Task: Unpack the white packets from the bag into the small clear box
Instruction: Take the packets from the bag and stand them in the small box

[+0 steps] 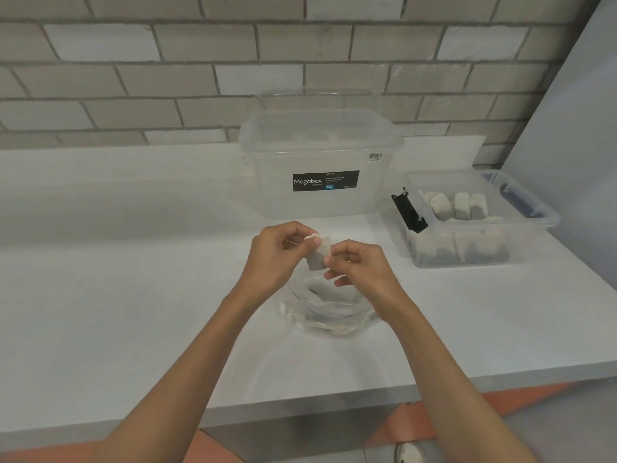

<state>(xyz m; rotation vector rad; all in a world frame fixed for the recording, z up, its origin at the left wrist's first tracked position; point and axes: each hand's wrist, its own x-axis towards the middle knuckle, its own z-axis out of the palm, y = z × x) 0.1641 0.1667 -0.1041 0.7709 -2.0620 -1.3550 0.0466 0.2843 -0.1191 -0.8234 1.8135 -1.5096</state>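
Both hands are up over the middle of the worktop (133,262), sharing one white packet (317,257) between them. The left hand (277,252) pinches its upper left corner between thumb and fingertips, and the right hand (360,265) pinches its right edge, the other fingers curled in. The packet hangs clear of the surface, just above the bag (327,312). That is a crumpled clear plastic thing lying between the forearms, nearer the front edge than the back, with its mouth open upward. There are pale shapes inside it, but I cannot tell how many. Behind the hands, toward the back edge and close to the grey brick wall (167,78), stands a big box (317,152) of clear plastic. Its lid (320,125) is on and a black label (325,180) faces the front. To the right of it, near the right end of the worktop, sits the small box (547,217). It has no lid on, and a black latch (409,212) hangs open at its left end. It already holds white packets (462,205), some standing on edge along the far side and more lying beneath them against the near wall. The small box is well apart from the hands and the bag.
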